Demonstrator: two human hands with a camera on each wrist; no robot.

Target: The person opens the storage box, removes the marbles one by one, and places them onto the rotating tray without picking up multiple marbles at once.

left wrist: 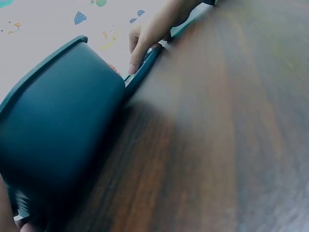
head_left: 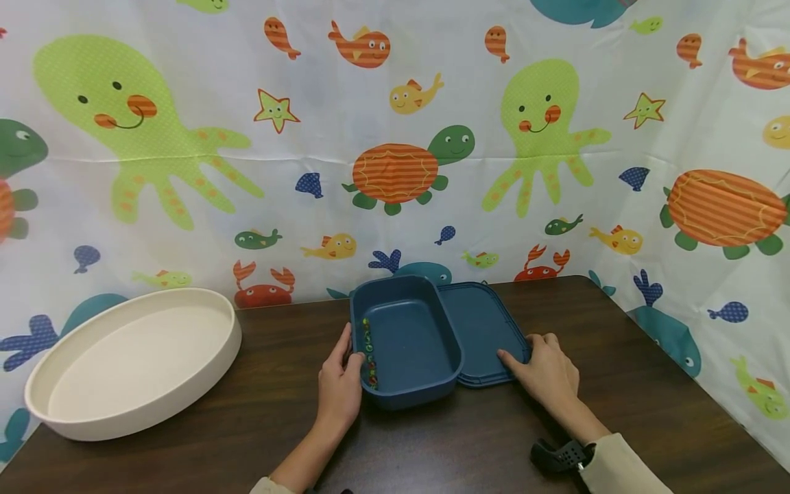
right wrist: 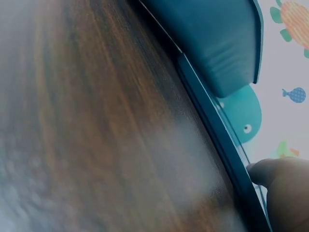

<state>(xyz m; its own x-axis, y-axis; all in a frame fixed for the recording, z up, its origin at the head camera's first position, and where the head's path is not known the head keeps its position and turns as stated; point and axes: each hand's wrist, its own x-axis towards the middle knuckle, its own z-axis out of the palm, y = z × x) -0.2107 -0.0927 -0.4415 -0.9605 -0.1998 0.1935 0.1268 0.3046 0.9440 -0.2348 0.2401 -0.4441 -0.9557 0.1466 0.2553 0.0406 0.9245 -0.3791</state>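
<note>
A deep blue rectangular container (head_left: 412, 343) sits in the middle of the table, its right side overlapping a flat blue lid (head_left: 484, 329). Small green, red and yellowish marbles (head_left: 369, 347) lie in a row along the container's left inner wall. My left hand (head_left: 338, 391) grips the container's left side, thumb by the rim and fingers along the outer wall. With my right hand (head_left: 548, 374) I hold the lid's right front edge, thumb on top. In the right wrist view the container (right wrist: 217, 43) stands over the lid's edge (right wrist: 212, 123).
A large cream oval tray (head_left: 136, 367) stands at the left of the dark wooden table (head_left: 444, 446). A white curtain printed with sea animals (head_left: 395, 103) hangs behind and to the right. A black wristband (head_left: 560, 456) is on the right wrist.
</note>
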